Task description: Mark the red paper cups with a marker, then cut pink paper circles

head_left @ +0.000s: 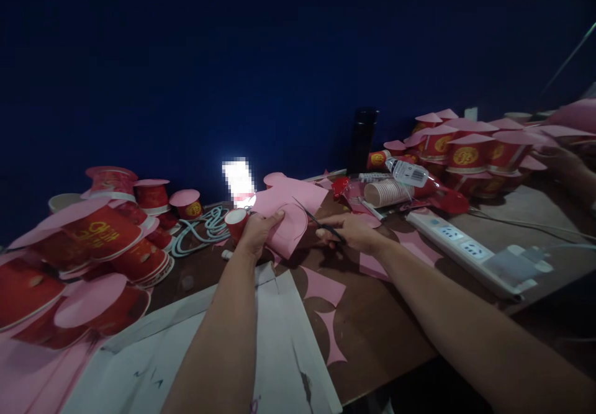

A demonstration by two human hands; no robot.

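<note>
While your left hand [257, 229] is pinching the curve-cut pink paper sheet [298, 192], your right hand [354, 231] is gripping the slender dark metal scissors [313, 216]; their long axis is pointing forward-left toward the sheet, which is sitting between your hands, nearer the left.

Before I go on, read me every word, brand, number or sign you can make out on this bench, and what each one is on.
Nothing reads clearly.
Large red cup at left: gold lettering, too blurred to read.
Red cup in the right-hand stack: round gold emblem, too small to make out.
Clear bottle: label with barcode-like lines, unreadable.
White panel: dark marks, no legible word.
</note>
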